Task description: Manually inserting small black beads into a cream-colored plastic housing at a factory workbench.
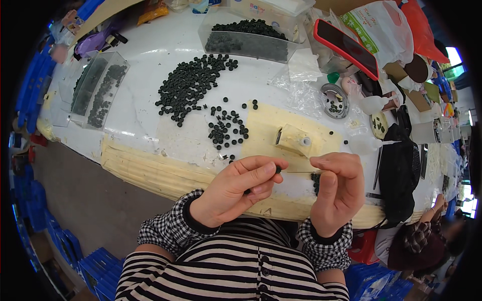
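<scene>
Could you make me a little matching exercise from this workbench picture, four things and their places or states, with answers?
Things:
1. Left hand
2. Phone
3. Biggest pile of black pieces
4. Yellow block

Places or states:
A. Lying loose on the white tabletop
B. Standing on a yellow patch
C. Pinching a small black piece
D. Dark front, red edge

Pairs: 1-C, 2-D, 3-A, 4-B

grey flr [120, 198] beside wht tbl [138, 100], blue crates [100, 273] both sides, bright windows [454, 56] far r.
</scene>
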A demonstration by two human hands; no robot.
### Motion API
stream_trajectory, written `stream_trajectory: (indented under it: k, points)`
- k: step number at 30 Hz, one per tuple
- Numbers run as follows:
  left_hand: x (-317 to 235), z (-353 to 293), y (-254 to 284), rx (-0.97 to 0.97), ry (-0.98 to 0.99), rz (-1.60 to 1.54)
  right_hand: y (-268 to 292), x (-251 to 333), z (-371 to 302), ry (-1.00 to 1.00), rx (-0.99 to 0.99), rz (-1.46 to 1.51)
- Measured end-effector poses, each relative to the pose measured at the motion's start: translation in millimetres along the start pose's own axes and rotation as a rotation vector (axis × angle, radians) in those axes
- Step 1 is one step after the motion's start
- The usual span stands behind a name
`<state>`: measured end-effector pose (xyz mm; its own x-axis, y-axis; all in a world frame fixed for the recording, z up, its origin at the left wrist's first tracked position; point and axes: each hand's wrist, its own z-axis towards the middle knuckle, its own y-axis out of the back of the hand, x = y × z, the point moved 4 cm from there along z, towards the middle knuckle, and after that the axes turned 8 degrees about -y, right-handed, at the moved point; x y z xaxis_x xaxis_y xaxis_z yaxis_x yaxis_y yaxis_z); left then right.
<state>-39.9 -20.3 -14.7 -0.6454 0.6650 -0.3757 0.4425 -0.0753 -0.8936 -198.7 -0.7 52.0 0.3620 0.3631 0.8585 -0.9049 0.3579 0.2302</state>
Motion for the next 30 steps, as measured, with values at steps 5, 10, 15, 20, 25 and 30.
stream_trajectory:
  k: [5, 10, 15, 20, 25, 30]
  points:
    - [2, 0, 2, 0.025, -0.01, -0.02, -11, -4, -5, -0.128, 0.098, 0.128]
    - [2, 0, 3, 0.029, -0.026, -0.023, -12, -4, -2, -0.018, 0.197, -0.043]
    - [3, 2, 3, 0.02, -0.021, -0.027, -12, -5, -4, -0.025, 0.193, -0.031]
    - [3, 1, 3, 0.008, -0.023, -0.015, -14, -5, -5, -0.019, 0.194, -0.047]
    - [1, 1, 2, 0.004, -0.03, -0.003, -10, -6, -3, -0.101, 0.02, 0.143]
    - [-2, -1, 2, -0.02, -0.053, 0.048, 6, -10, 9, -0.026, -0.121, -0.227]
